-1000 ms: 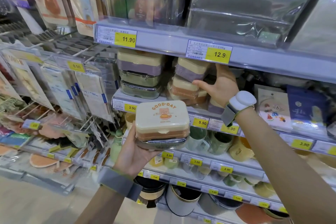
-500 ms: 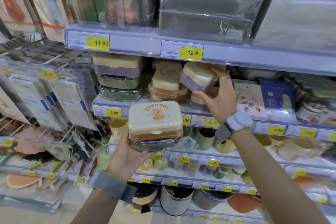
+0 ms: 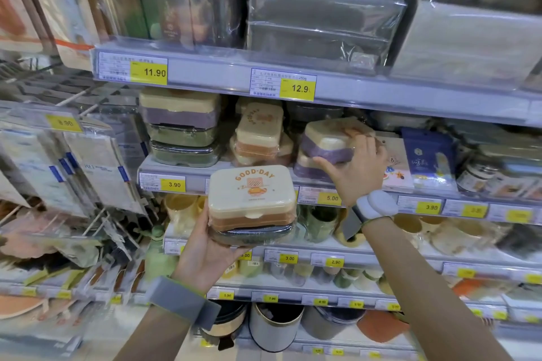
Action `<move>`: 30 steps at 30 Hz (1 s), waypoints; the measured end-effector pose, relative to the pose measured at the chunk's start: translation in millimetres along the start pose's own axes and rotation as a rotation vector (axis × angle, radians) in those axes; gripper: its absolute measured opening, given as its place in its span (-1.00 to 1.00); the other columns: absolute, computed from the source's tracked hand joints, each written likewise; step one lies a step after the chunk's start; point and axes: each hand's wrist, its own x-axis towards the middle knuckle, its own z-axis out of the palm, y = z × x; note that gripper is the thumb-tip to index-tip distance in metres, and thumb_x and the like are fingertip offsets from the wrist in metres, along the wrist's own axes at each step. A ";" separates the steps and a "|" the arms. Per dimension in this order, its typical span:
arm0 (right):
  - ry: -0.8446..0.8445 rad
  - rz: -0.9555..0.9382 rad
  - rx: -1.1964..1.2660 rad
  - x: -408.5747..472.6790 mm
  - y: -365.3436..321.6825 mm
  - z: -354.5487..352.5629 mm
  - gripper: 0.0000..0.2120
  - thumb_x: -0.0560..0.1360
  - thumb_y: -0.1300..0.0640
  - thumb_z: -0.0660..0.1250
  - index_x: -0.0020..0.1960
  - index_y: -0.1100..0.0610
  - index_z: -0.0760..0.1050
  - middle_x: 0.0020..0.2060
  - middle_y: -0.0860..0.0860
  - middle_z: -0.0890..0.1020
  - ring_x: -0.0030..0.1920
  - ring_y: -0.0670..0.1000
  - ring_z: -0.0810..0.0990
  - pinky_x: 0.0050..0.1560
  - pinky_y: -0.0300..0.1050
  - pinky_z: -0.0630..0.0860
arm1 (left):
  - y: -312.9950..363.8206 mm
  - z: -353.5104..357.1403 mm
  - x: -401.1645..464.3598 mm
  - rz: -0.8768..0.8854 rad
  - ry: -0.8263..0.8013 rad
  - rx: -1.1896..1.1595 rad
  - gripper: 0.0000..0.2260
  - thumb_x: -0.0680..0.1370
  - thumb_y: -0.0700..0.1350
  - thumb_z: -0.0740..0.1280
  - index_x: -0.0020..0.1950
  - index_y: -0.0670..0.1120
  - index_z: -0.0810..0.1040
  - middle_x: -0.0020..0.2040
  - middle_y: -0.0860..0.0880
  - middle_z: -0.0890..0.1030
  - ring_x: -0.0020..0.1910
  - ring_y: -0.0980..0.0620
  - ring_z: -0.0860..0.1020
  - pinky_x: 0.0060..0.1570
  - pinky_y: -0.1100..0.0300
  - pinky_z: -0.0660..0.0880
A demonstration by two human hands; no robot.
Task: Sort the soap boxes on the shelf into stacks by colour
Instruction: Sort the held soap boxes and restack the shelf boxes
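My left hand (image 3: pixel 205 255) holds a cream and orange "GOOD-DAY" soap box (image 3: pixel 252 199) from below, with a dark grey box (image 3: pixel 255 237) under it, in front of the shelf. My right hand (image 3: pixel 356 173) grips a cream and purple soap box (image 3: pixel 325 142), tilted, above another purple box (image 3: pixel 306 168) on the shelf (image 3: pixel 176 168). Left of it stand orange boxes (image 3: pixel 258 138) in a leaning pile. At the shelf's left a purple box (image 3: pixel 179 111) tops two green boxes (image 3: pixel 183 142).
Above is a shelf with wrapped storage boxes (image 3: pixel 319 17) and price tags. Packets (image 3: pixel 426 155) stand right of my right hand. Lower shelves hold cups and bins (image 3: pixel 274 328). Hanging packets on wire hooks (image 3: pixel 88 161) fill the left side.
My right hand has lifted the purple box off the orange pile and carried it right, over the other purple box. The left hand still holds its two boxes. The camera moved closer.
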 end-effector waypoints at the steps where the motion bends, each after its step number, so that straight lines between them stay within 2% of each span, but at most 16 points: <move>1: 0.001 0.014 -0.018 -1.9 -2.6 1.4 -0.15 0.26 -0.50 0.18 0.16 0.22 0.44 0.06 0.14 0.54 0.09 0.22 0.47 0.19 0.07 0.34 | 0.2 -1.4 -0.7 -0.002 0.000 0.003 -0.58 0.66 0.14 0.12 0.33 -0.08 0.55 0.21 -0.18 0.67 0.12 -0.19 0.66 -0.06 -0.16 0.66; 4: -0.032 0.035 -0.078 -3.3 -1.5 6.3 -0.13 0.27 -0.52 0.16 0.15 0.24 0.43 0.06 0.15 0.53 0.12 0.21 0.45 0.25 0.07 0.30 | 1.8 -4.1 -1.3 -0.010 0.026 -0.003 -0.59 0.65 0.14 0.15 0.31 -0.08 0.56 0.16 -0.18 0.69 0.06 -0.19 0.69 -0.10 -0.17 0.66; 8: -0.071 -0.002 -0.077 -6.8 -0.8 8.2 -0.19 0.31 -0.45 0.23 0.25 0.19 0.41 0.16 0.16 0.49 0.32 0.28 0.35 0.36 0.15 0.20 | 4.7 -8.9 -2.6 -0.003 0.048 -0.007 -0.61 0.65 0.14 0.16 0.27 -0.08 0.58 0.16 -0.18 0.69 0.07 -0.20 0.68 -0.08 -0.19 0.65; 11: -0.067 -0.072 -0.068 -8.8 0.3 5.5 -0.31 0.37 -0.33 0.15 0.27 0.17 0.41 0.16 0.20 0.48 0.31 0.30 0.36 0.31 0.21 0.25 | 5.6 -8.9 -2.4 0.000 0.044 0.004 -0.61 0.65 0.14 0.15 0.29 -0.06 0.58 0.19 -0.18 0.68 0.12 -0.20 0.66 0.02 -0.24 0.62; 13: -0.078 -0.075 -0.077 -5.7 1.7 3.8 -0.37 0.39 -0.28 0.11 0.21 0.18 0.44 0.12 0.21 0.49 0.24 0.30 0.40 0.28 0.23 0.27 | 5.8 -8.1 -2.6 -0.005 0.041 0.007 -0.60 0.65 0.14 0.15 0.32 -0.05 0.56 0.20 -0.17 0.68 0.19 -0.21 0.63 0.08 -0.26 0.58; 15: -0.101 -0.062 -0.109 -0.5 3.0 2.9 -0.39 0.41 -0.29 0.08 0.16 0.18 0.46 0.09 0.21 0.48 0.19 0.27 0.41 0.31 0.23 0.21 | 6.0 -7.2 -2.8 -0.012 0.044 0.007 -0.60 0.65 0.14 0.16 0.34 -0.05 0.55 0.20 -0.17 0.67 0.22 -0.22 0.60 0.09 -0.25 0.58; 19: -0.185 -0.021 -0.151 7.9 -0.4 1.9 -0.48 0.49 -0.25 0.21 0.30 0.06 0.41 0.25 0.20 0.40 0.32 0.25 0.33 0.42 0.25 -0.01 | 6.7 -7.5 -4.0 -0.020 0.045 0.013 -0.60 0.64 0.14 0.18 0.35 -0.05 0.54 0.20 -0.17 0.67 0.21 -0.22 0.61 0.06 -0.24 0.60; 21: -0.179 0.024 -0.180 9.1 -6.5 0.9 -0.51 0.50 -0.21 0.25 0.31 0.04 0.41 0.28 0.21 0.38 0.33 0.25 0.31 0.40 0.26 0.01 | 7.3 -8.1 -5.0 -0.026 0.046 0.017 -0.59 0.64 0.14 0.18 0.37 -0.05 0.53 0.22 -0.18 0.67 0.20 -0.22 0.61 0.04 -0.24 0.61; 25: -0.162 0.064 -0.254 9.1 -16.9 -2.4 -0.58 0.50 -0.13 0.28 0.28 0.05 0.43 0.26 0.24 0.38 0.31 0.25 0.28 0.33 0.28 0.11 | 7.1 -8.2 -6.3 -0.023 0.028 0.027 -0.59 0.66 0.12 0.15 0.36 -0.07 0.53 0.18 -0.18 0.68 0.07 -0.19 0.69 -0.05 -0.20 0.65; 30: -0.128 0.059 -0.256 3.8 -15.6 -0.9 -0.62 0.49 -0.11 0.30 0.21 0.08 0.46 0.18 0.20 0.39 0.28 0.21 0.28 0.28 0.24 0.14 | 6.5 -7.6 -7.4 -0.027 0.010 0.037 -0.59 0.66 0.13 0.12 0.33 -0.08 0.55 0.17 -0.18 0.69 0.07 -0.19 0.69 0.01 -0.21 0.62</move>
